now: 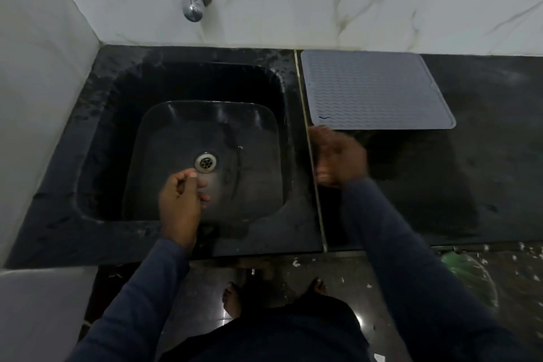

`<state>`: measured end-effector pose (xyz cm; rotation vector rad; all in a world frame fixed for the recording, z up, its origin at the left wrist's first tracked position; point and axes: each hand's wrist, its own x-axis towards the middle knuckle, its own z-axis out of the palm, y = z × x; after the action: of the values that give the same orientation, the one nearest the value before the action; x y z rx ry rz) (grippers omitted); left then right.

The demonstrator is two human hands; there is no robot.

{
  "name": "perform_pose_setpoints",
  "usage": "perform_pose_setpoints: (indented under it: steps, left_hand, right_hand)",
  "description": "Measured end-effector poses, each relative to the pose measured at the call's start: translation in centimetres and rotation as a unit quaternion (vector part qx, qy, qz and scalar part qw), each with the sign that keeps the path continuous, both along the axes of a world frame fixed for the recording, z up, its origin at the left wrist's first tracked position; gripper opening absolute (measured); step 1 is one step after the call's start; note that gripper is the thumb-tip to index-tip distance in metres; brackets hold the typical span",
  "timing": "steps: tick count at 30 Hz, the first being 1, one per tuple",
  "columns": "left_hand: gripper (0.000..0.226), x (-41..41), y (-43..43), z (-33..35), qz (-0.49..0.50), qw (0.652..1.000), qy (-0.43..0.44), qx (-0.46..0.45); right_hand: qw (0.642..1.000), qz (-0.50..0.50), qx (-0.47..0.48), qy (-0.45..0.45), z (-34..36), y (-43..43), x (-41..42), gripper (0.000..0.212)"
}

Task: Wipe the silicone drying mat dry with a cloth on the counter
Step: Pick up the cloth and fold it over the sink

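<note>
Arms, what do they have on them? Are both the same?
Both match. The left sleeve and the right sleeve are long, plain, dark blue cloth, fitting closely and ending at the wrists. No stripes, logos, watch or bracelet show, though the right wrist is blurred.

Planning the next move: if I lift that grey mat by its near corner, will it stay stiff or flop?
Likely floppy: the mat looks thin and lies flat on the counter, so a corner lift would probably drape. Its wavy ridges suggest it is not very slippery. Pushed, it may cling rather than slide.
</note>
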<state>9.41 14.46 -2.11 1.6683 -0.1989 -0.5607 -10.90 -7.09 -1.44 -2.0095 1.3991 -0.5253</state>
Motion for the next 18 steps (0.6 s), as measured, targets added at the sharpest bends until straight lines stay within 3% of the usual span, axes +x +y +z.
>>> perform_pose_setpoints:
  steps: [2, 3, 5, 8, 10, 12, 14, 16, 17, 18]
  left_hand:
    - [0.011, 0.9, 0.7, -0.3, 0.0, 1.0, 0.015, -0.003]
    - [0.01, 1.1, 0.9, -0.4, 0.002, 1.0, 0.023, -0.004]
    - [0.009, 0.8, 0.8, -0.8, 0.004, 1.0, 0.03, -0.001]
    - [0.01, -0.9, 0.0, -0.8, -0.006, 0.998, 0.057, 0.006]
    - [0.009, -1.9, -0.7, -0.2, -0.027, 0.997, 0.072, 0.003]
    - [0.009, -1.7, -0.8, 1.2, -0.046, 0.996, 0.071, -0.02]
    - [0.011, -0.5, -0.2, 3.1, -0.041, 0.996, 0.055, -0.049]
    - [0.015, 1.2, 0.4, 4.3, -0.016, 0.996, 0.047, -0.074]
    - [0.017, 1.9, 0.6, 4.5, -0.002, 0.995, 0.051, -0.08]
    - [0.018, 2.5, 0.5, 4.5, 0.017, 0.995, 0.057, -0.08]
  right_hand:
    - [0.987, -0.12, 0.013, 0.105, -2.7, -3.6, -6.1, 0.026]
    - [0.975, -0.139, 0.015, 0.173, -4.0, -4.3, -8.1, 0.031]
    - [0.967, -0.135, 0.024, 0.214, -5.3, -1.3, -7.9, 0.028]
    - [0.992, 0.034, 0.032, 0.116, -3.5, 7.6, 0.3, 0.039]
    - [0.988, 0.128, 0.067, 0.061, -1.4, 10.6, 5.0, 0.025]
    - [0.982, 0.15, 0.114, -0.017, 2.2, 9.8, 7.6, 0.016]
    - [0.956, 0.167, 0.176, -0.163, 7.7, 7.6, 8.0, 0.005]
    - [0.885, 0.175, 0.268, -0.337, 11.6, 5.4, 7.9, 0.011]
    - [0.862, 0.167, 0.301, -0.372, 12.0, 4.2, 8.3, 0.019]
    - [0.865, 0.169, 0.312, -0.355, 11.2, 3.6, 9.3, 0.023]
